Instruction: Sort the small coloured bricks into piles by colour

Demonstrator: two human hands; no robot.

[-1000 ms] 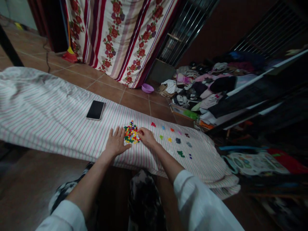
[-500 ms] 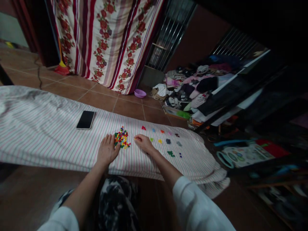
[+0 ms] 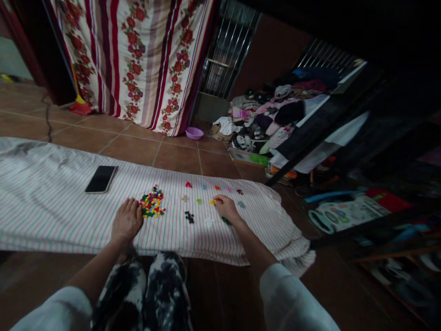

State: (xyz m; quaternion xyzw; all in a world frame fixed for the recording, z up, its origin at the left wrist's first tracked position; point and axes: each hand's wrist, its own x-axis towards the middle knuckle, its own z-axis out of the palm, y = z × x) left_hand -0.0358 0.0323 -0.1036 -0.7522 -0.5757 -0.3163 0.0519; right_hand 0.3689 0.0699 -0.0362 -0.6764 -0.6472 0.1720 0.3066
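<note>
My left hand (image 3: 127,219) lies flat on the striped cloth (image 3: 62,184), fingers stretched out, its thumb side against a mixed pile of small coloured pieces (image 3: 151,203). To the right, my right hand (image 3: 226,208) has its fingertips pinched at a small group of yellow pieces (image 3: 212,202); a small yellow piece appears to be between them. Around it lie little groups sorted by colour: red pieces (image 3: 189,185), blue pieces (image 3: 204,186), orange pieces (image 3: 217,187), light green pieces (image 3: 199,201), black pieces (image 3: 189,217) and grey pieces (image 3: 241,204). Dark green pieces (image 3: 225,220) are partly hidden beneath my right hand.
A phone (image 3: 101,179) rests on the cloth at the left. Beyond stand a flowered curtain (image 3: 148,64), a purple basin (image 3: 194,133) and a red broom (image 3: 80,106). Heaped clothes (image 3: 265,117) lie at the back right, behind a dark post (image 3: 292,163).
My right hand has moved right, from beside the mixed pile to the yellow group, still pinched. My left hand stays by the pile. The view has shifted to the right.
</note>
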